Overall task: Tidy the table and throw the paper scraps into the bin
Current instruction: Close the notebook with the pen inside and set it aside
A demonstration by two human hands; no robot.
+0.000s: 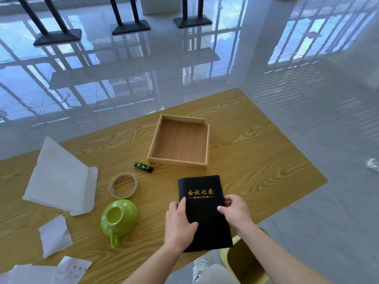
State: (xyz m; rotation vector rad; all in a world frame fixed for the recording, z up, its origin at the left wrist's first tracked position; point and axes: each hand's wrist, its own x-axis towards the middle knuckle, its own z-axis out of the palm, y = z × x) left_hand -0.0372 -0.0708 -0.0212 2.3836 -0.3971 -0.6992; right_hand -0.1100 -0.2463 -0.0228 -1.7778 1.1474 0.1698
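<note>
Head view: both hands grasp a black notebook [202, 210] at the near edge of the table [256, 160]. The left hand [180, 224] lies on the cover's left side with its thumb pressed onto the cover, the right hand [235, 212] pinches the right edge, thumb on top and fingers curled round the side. The notebook's near end juts past the table edge.

Nearest to the grip and far to its left, paper scraps lie at the table's near corner: a sheet with handwriting [71, 269] and, just beyond it, a torn white scrap [54, 235]. All of them are well apart from the hands. Just left of the left hand a green cup [119, 219] sits upside down, handle toward the person. Beyond the cup, a tape roll [124, 185] lies flat. Further left, a folded white sheet [59, 177] rests on the table. Past the tape, a green lighter [143, 166] lies just beside a wooden tray [179, 162], which stands straight beyond the notebook. On the floor far right of the grip lies a crumpled white scrap [372, 163].
</note>
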